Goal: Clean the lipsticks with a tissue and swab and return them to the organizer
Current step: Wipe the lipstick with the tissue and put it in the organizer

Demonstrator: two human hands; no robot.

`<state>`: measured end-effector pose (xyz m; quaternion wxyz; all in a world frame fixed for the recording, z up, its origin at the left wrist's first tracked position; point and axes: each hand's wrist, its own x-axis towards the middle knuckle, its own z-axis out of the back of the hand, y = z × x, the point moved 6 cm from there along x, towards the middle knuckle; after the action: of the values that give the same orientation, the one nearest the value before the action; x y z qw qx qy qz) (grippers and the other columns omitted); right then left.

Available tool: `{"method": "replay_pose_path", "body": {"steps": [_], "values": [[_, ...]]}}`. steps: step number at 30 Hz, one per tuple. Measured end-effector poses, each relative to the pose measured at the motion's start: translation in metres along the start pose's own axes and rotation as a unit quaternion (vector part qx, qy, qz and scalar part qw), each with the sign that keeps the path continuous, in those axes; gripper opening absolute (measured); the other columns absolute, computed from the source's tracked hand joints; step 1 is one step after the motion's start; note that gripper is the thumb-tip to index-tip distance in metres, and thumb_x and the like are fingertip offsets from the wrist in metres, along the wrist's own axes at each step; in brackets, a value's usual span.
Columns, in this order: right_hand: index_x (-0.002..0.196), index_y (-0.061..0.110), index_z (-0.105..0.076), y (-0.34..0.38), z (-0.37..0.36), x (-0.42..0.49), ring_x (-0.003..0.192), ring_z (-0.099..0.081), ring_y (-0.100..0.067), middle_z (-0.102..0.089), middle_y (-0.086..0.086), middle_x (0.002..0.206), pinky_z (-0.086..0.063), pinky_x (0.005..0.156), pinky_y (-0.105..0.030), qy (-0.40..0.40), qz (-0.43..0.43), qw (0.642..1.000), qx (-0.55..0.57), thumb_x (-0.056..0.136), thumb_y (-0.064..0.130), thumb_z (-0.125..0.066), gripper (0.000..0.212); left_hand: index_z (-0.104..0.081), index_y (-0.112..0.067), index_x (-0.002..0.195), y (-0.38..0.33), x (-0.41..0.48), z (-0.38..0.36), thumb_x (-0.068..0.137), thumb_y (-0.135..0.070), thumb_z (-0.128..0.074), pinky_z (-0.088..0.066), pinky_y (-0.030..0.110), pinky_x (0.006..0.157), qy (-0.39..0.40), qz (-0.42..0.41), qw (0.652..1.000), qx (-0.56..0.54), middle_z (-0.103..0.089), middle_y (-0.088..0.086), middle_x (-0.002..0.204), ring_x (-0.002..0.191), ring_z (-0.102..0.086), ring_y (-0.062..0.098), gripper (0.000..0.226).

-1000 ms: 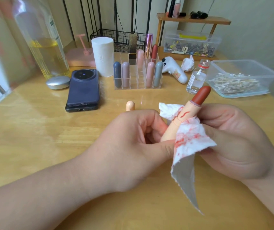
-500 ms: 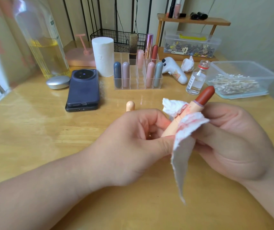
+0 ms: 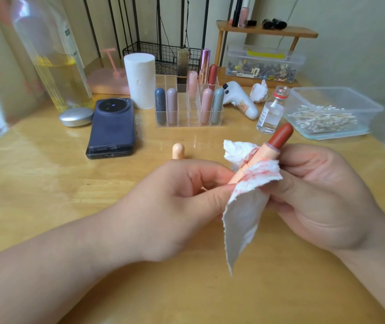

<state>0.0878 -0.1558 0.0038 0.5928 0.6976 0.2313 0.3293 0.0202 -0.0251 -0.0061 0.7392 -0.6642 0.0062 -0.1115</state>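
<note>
Wooden worktop (image 3: 46,183), clear organizer (image 3: 183,118) parked at the back, within reach for the return. Right hand (image 3: 322,195), grip clasping the stained tissue (image 3: 245,213) for wiping. Left hand (image 3: 175,206), grip pinching the base of the lipstick (image 3: 280,136), held tilted above the worktop with bullet clear of paper (probably against smearing). Since a second ago: tissue folded tighter round the barrel. Cap (image 3: 178,150) upright behind.

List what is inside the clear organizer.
The organizer holds, in front, a blue-grey lipstick, a mauve lipstick, a pink lipstick and a grey lipstick, with empty slots between. Behind stand four taller tubes; front lipsticks hide the lower parts of the two rightmost.
</note>
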Motion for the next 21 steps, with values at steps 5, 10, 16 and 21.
{"method": "replay_pose_path", "body": {"steps": [5, 10, 16, 21], "values": [[0.089, 0.023, -0.079, 0.004, -0.006, -0.001, 0.062, -0.031, -0.031, -0.049, -0.012, 0.075, -0.025, 0.051, -0.031, 0.005, 0.012, 1.000, 0.004, 0.065, 0.050, -0.085, 0.037, -0.069, -0.020, 0.083, -0.002, -0.005, 0.005, 0.067, -0.040, -0.080, -0.055, 0.052, 0.059, -0.115, -0.016, 0.992, 0.043, -0.074, 0.013, 0.079, 0.068, -0.065, 0.040, 0.028], [0.089, 0.018, -0.079, 0.002, -0.003, 0.000, 0.058, -0.038, -0.042, -0.053, -0.019, 0.078, -0.035, 0.051, -0.038, -0.007, 0.009, 1.000, 0.003, 0.064, 0.049, -0.087, 0.041, -0.066, -0.016, 0.080, 0.000, -0.004, 0.009, 0.069, -0.027, -0.082, -0.049, 0.047, 0.052, -0.115, -0.010, 0.993, 0.038, -0.070, 0.015, 0.073, 0.061, -0.057, 0.022, 0.023], [0.099, 0.013, -0.077, 0.002, -0.012, -0.002, 0.090, -0.071, -0.018, -0.075, 0.001, 0.095, -0.055, 0.079, -0.027, 0.080, -0.012, 0.996, 0.028, 0.078, 0.035, -0.080, 0.031, -0.073, -0.004, 0.095, 0.009, -0.005, -0.008, 0.093, -0.019, -0.061, -0.042, 0.031, 0.071, 0.092, 0.063, 0.992, -0.059, -0.066, 0.002, 0.085, 0.078, -0.052, 0.017, 0.019], [0.093, 0.016, -0.079, -0.002, -0.002, -0.002, 0.095, -0.060, -0.044, -0.067, -0.026, 0.095, -0.042, 0.082, -0.061, 0.007, -0.001, 1.000, 0.007, 0.063, 0.046, -0.088, 0.043, -0.077, -0.008, 0.087, 0.002, 0.000, -0.001, 0.081, -0.019, -0.074, -0.046, 0.024, 0.062, -0.016, 0.030, 0.999, -0.009, -0.073, -0.005, 0.073, 0.067, -0.058, 0.005, 0.013]]}}
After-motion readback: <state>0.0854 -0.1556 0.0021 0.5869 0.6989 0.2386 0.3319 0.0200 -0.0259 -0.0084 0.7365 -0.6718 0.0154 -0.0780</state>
